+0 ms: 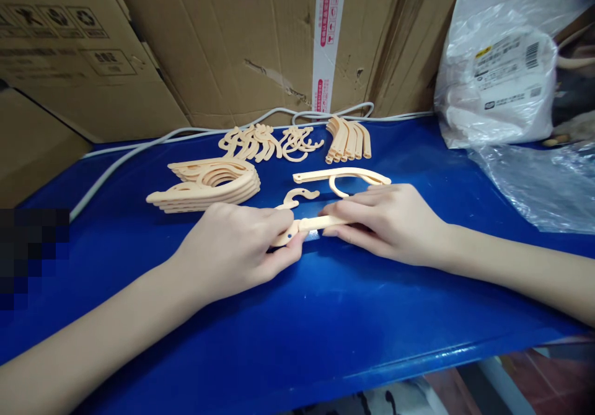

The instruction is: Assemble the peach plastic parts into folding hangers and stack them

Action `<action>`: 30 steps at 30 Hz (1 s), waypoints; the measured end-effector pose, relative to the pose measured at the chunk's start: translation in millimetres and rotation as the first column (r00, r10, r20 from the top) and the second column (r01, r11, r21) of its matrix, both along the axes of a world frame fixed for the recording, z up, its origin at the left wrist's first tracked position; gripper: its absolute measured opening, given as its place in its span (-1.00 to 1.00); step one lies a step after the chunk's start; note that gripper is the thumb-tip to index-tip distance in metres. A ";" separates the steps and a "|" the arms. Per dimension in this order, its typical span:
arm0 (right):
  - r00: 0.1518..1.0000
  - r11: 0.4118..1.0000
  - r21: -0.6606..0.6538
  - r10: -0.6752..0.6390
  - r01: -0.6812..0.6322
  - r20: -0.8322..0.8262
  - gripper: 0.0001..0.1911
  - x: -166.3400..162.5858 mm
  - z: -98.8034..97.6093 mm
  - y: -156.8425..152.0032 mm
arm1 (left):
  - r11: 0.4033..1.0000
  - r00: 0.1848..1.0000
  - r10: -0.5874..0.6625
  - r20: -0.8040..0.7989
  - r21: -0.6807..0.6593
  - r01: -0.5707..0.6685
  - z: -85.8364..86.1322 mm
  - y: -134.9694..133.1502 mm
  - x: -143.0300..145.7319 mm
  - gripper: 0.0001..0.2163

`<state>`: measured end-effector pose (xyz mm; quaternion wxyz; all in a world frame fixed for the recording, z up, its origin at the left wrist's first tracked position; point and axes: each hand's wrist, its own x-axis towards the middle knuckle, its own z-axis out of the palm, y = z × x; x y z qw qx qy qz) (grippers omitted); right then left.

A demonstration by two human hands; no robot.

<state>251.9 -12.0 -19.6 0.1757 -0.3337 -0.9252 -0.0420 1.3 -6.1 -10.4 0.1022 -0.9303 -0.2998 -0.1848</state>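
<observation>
Between my hands is a cream plastic folding hanger part, its pieces meeting end to end. My left hand (242,244) is closed in a pinch on the short piece with a dark hole (287,235). The fingers of my right hand (388,220) are closed round the straight hanger arm (323,222), hiding its far end. Just behind my fingers lies a loose hanger hook (303,194), partly covered by my left hand. Another hanger arm (320,176) rests farther back, with a curved piece (335,187) beside it, partly hidden by my right hand.
Folded hangers (209,195) are stacked at left on the blue tabletop (297,328). Behind are piles of curved pieces (253,142), hooks (297,144) and hanger arms (348,139). A white cable (153,139) runs along cardboard boxes (251,43). Plastic bags (502,87) sit at right.
</observation>
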 end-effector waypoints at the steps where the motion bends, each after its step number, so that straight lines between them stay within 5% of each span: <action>1: 1.000 1.000 0.023 -0.012 0.013 -0.022 -0.62 0.1 1.0 0.2 | 1.000 1.000 0.008 0.017 -0.020 -0.008 0.7 0.5 -0.2 -0.66; 8: 0.972 0.965 0.180 -0.160 0.190 -0.170 -0.64 5.8 14.4 8.2 | 0.998 1.000 0.024 0.020 0.058 -0.025 6.1 3.4 -4.1 -0.66; 23: 0.968 0.979 -0.062 -0.199 0.192 -0.155 -0.70 13.6 1.1 30.4 | 0.967 0.997 0.024 -0.068 0.254 -0.006 7.5 -0.2 -2.1 -0.69; 30: 0.969 0.985 -0.066 -0.169 0.160 -0.178 -0.74 13.4 -5.1 32.2 | 0.978 0.971 -0.176 -0.161 0.087 0.192 6.8 -2.0 -3.0 -0.74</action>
